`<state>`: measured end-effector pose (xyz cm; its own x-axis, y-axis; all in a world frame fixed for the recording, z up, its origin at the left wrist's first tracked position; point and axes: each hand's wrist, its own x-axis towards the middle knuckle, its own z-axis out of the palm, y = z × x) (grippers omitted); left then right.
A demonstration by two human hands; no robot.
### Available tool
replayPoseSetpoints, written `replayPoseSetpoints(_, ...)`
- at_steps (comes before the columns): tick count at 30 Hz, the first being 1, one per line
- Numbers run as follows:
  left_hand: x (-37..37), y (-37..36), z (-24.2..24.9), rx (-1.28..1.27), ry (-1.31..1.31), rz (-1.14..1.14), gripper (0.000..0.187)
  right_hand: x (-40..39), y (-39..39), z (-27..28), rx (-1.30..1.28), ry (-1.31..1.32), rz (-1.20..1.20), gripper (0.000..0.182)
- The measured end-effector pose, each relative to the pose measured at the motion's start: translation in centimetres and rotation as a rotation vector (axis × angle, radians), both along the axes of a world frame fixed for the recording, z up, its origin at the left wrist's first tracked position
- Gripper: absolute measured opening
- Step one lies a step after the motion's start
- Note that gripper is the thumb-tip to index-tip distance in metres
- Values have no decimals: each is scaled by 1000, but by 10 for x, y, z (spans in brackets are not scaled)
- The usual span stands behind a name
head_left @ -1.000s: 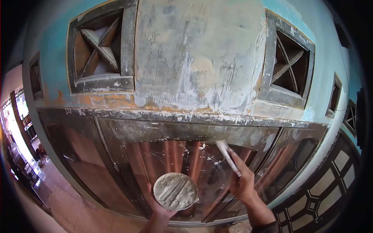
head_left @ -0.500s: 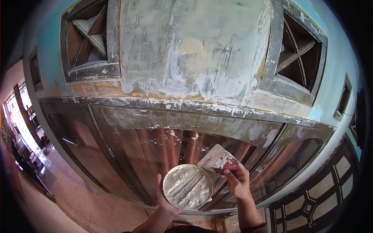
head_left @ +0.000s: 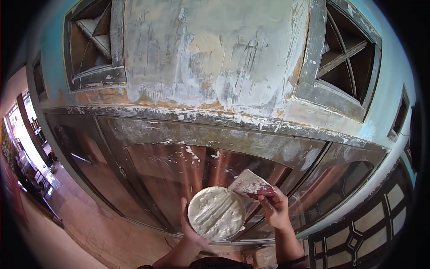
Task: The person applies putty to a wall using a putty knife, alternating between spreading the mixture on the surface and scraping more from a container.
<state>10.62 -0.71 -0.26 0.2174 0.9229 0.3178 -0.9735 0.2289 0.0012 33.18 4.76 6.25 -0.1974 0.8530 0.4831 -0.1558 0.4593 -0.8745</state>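
My left hand [head_left: 187, 227] holds a round plate of white putty [head_left: 216, 212] from below, low in the view. My right hand [head_left: 274, 210] grips a putty knife [head_left: 251, 184] by its reddish handle. The smeared blade lies flat with its edge touching the plate's upper right rim. Both hands are raised in front of a glass door panel [head_left: 179, 175]. Above it is a wall patch [head_left: 215, 58] covered in rough grey-white filler.
A grey door frame [head_left: 201, 134] speckled with putty runs across the middle. Square vent openings with crossed bars sit at upper left [head_left: 89, 45] and upper right [head_left: 345, 58] in a turquoise wall. A tiled floor [head_left: 89, 233] lies far below at left.
My right hand brought the putty knife down from near the frame to the plate's rim and turned its blade flat. The plate shifted slightly right. The view tilted a little downward.
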Motion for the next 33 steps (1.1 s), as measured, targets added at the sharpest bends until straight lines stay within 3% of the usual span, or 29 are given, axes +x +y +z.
replayPoseSetpoints(4,5,2,1,-13,-12,2,85,6,-1,-4,37,-82,-12,13)
replayPoseSetpoints(8,9,4,-9,-94,120,110,80,13,-1,-21,32,-121,-24,27)
replayPoseSetpoints(10,10,3,-2,-30,79,89,77,17,-2,-23,248,-537,-86,40)
replayPoseSetpoints(11,9,4,-5,-30,80,89,77,13,-1,-22,264,-568,-109,33)
replayPoseSetpoints(15,6,0,-10,-102,86,131,77,27,17,-73,363,-712,-56,38)
replayPoseSetpoints(16,5,-2,-9,-133,87,152,77,35,18,-81,359,-711,-52,38)
replayPoseSetpoints(18,4,-1,-16,-120,89,155,78,49,20,-88,95,-903,-177,33)
replayPoseSetpoints(22,6,2,-26,-116,85,140,81,59,-5,-30,126,-595,-231,29)
replayPoseSetpoints(23,7,4,-27,-145,107,132,81,49,-11,-10,362,-410,-193,29)
replayPoseSetpoints(24,8,5,-26,-172,130,124,80,45,-18,9,441,-394,-117,45)
replayPoseSetpoints(26,14,9,-18,-186,106,129,80,40,-23,19,583,-466,119,45)
replayPoseSetpoints(28,17,12,-12,-10,-39,66,77,29,-26,29,741,-683,212,43)
replayPoseSetpoints(33,20,19,-3,-62,36,78,87,18,-26,31,881,-1045,236,48)
